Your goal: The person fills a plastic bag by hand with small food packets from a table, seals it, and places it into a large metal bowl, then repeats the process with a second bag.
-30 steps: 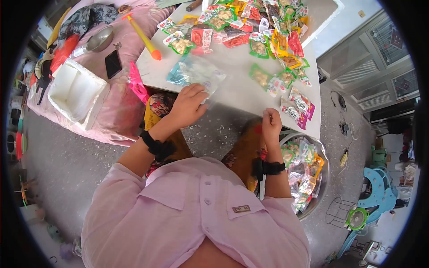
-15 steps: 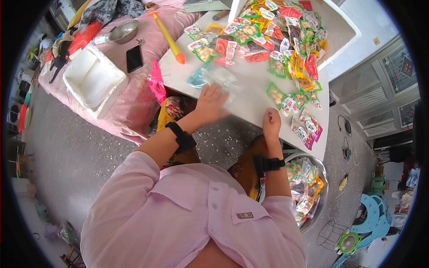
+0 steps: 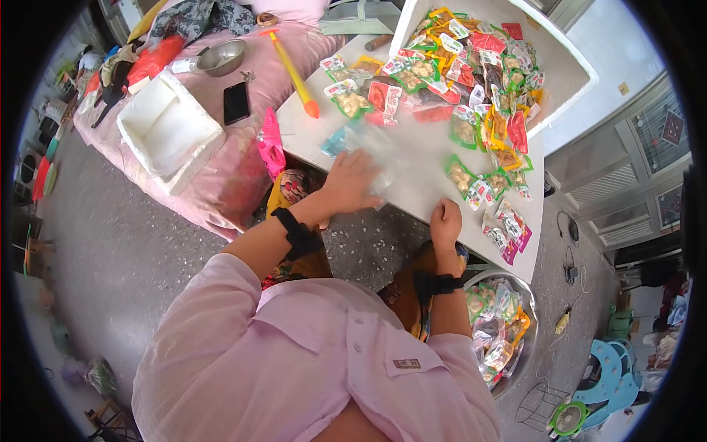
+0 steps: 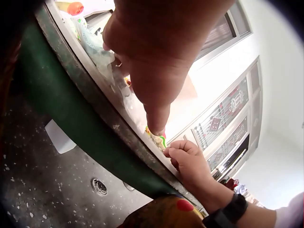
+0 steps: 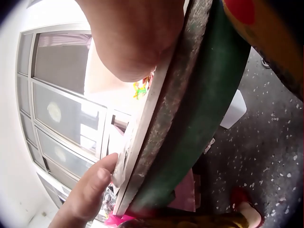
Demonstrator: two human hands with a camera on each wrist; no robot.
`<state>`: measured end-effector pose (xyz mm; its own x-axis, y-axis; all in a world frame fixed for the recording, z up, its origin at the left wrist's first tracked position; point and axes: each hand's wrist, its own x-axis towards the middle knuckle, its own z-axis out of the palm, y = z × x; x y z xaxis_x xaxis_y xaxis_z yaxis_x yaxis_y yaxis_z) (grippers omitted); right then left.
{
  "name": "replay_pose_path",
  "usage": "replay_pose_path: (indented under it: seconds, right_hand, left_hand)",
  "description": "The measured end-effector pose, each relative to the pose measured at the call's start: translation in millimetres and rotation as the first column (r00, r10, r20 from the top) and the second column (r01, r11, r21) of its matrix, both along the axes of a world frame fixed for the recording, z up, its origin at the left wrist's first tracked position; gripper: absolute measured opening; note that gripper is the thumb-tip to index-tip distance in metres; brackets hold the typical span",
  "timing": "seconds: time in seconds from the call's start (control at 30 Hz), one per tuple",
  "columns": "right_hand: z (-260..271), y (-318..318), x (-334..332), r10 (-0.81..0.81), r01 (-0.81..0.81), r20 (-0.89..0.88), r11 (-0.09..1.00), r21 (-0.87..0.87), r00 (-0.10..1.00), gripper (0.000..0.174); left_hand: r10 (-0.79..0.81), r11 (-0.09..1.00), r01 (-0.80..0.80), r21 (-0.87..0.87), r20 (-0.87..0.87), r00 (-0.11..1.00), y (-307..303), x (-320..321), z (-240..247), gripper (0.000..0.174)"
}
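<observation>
Spread flat, my left hand (image 3: 352,180) rests on a clear plastic bag with a light-blue part (image 3: 335,141) near the table's front edge. The see-through side of the bag runs out beyond the fingers and past the edge. In the left wrist view the bag (image 4: 92,45) lies under the fingertips. My right hand (image 3: 445,223) sits at the table edge, fingers folded in and thumb against the index finger, with nothing showing in it. Closest to it are white-and-purple snack packets (image 3: 508,228) and green-edged packets (image 3: 479,180).
A white foam box (image 3: 582,81) lies tipped at the back, snack packets (image 3: 442,70) spilling from it. Below the table's right side stands a metal basin (image 3: 532,331) of packets. A yellow pump-like tube (image 3: 294,77), a phone (image 3: 236,102) and an empty foam box (image 3: 173,132) are on the left.
My left hand has slid a little to the right across the plastic bag, fingers still spread. The right hand stays folded at the table edge. The head view has shifted.
</observation>
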<state>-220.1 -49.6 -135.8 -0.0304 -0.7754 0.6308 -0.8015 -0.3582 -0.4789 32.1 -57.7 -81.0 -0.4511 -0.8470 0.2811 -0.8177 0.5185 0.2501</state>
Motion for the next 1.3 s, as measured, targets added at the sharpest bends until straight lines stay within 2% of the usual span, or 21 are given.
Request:
replay_pose_path:
  seconds: [0.13, 0.23, 0.33, 0.47, 0.53, 0.63, 0.77, 0.87, 1.07, 1.17, 1.3]
  right_hand:
    - [0, 2, -1, -0.003, 0.003, 0.018, 1.0, 0.01, 1.0, 0.011]
    - [-7, -2, -4, 0.016, -0.017, 0.026, 0.999, 0.051, 1.0, 0.011]
    - [-13, -4, -8, 0.018, -0.019, 0.016, 0.995, 0.101, 1.0, 0.012]
    - [-9, -2, -5, 0.015, -0.017, 0.03, 0.997, 0.072, 0.999, 0.013]
    - [-5, 0, -2, 0.005, -0.008, 0.03, 0.995, 0.096, 1.0, 0.013]
    - [-9, -2, -3, -0.008, 0.008, 0.006, 0.997, 0.077, 1.0, 0.013]
    - [-9, -3, -3, -0.012, 0.012, 0.001, 0.997, 0.078, 1.0, 0.012]
    - [-9, -4, -2, -0.022, 0.024, -0.02, 0.995, 0.093, 1.0, 0.011]
    - [-8, -4, -1, -0.037, 0.041, -0.051, 0.996, 0.075, 0.998, 0.011]
    - [-10, -5, -1, -0.049, 0.053, -0.051, 0.995, 0.081, 0.998, 0.011]
    - [-12, -6, -2, -0.059, 0.064, -0.059, 0.995, 0.078, 0.997, 0.011]
  left_hand:
    - [0.215, 0.971, -0.219, -0.099, -0.045, 0.975, -7, 47, 8, 0.05]
    - [0.4, 0.899, -0.399, -0.181, -0.032, 0.916, -12, 116, -6, 0.045]
    - [0.629, 0.744, -0.608, -0.279, -0.017, 0.777, -12, 191, -12, 0.043]
    - [0.879, 0.448, -0.843, -0.298, -0.023, 0.476, -3, 292, -18, 0.043]
    - [0.93, 0.366, -0.908, -0.204, 0.039, 0.366, 8, 325, -16, 0.042]
    - [0.957, 0.273, -0.962, -0.007, 0.108, 0.271, 21, 357, -20, 0.042]
    - [0.923, 0.33, -0.943, 0.031, 0.197, 0.33, 17, 388, -31, 0.041]
    - [0.894, 0.347, -0.928, 0.139, 0.251, 0.372, 12, 385, -12, 0.039]
    - [0.816, 0.409, -0.893, 0.189, 0.362, 0.451, 1, 396, -10, 0.036]
    - [0.851, 0.391, -0.898, 0.199, 0.292, 0.436, -4, 398, -9, 0.033]
    - [0.807, 0.428, -0.874, 0.229, 0.338, 0.484, -6, 398, -7, 0.032]
